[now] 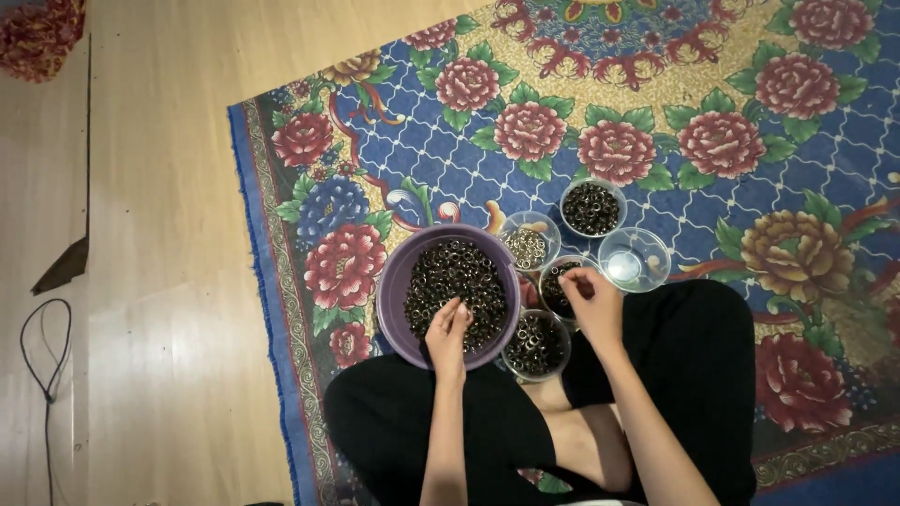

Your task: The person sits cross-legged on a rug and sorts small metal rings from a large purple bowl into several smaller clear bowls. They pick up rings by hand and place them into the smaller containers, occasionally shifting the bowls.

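**Sorting small metal rings, well under way**

Sat cross-legged on a floral carpet, near its left edge, with the bare wooden floor beyond. Reached into a purple basin heaped with small dark metal rings, the left hand resting on the near side of the heap, fingers curled and pinched together. Looked to have picked up a ring or a few, though too small to tell for certain. Held the right hand over a small clear bowl just right of the basin, fingertips drawn together as if gripping something tiny; could not tell what, if anything, lay between them.

Surrounded the basin's right side with more clear bowls: one nearest the knees, well filled with rings; one behind it with paler, shinier rings; one farther toward the carpet's middle, filled with dark rings; and one beside it, seemingly empty.

Judged the work as partly done: several small bowls already loaded, one bowl with nothing in it yet, and the basin still close to full, so most of the heap left to go through.

Noted also a dark cable looping on the floor at far left, and a red patterned cloth at the top left corner.
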